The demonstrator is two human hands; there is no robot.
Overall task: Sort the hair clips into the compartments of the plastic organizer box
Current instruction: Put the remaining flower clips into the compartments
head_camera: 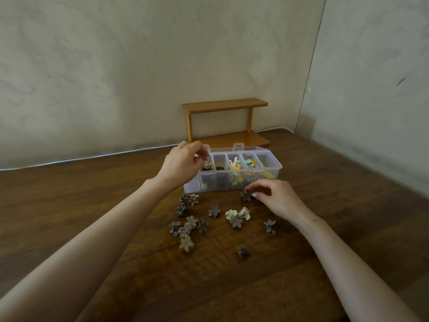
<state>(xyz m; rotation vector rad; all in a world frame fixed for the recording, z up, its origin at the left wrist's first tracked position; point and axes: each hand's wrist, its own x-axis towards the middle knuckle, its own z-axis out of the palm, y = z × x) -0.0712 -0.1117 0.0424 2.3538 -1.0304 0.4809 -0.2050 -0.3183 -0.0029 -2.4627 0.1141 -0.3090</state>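
Observation:
The clear plastic organizer box stands open on the table, with five compartments in a row. The two left ones hold brown clips and the middle ones hold colourful clips. My left hand hovers over the left-end compartment with fingers curled. A pale clip shows just below its fingertips, and I cannot tell whether it is held. My right hand pinches a brown flower clip on the table in front of the box. Several brown, beige and cream flower clips lie scattered nearer to me.
A small two-tier wooden shelf stands behind the box against the wall. A white cable runs along the table's back edge. The wooden table meets a wall on the right.

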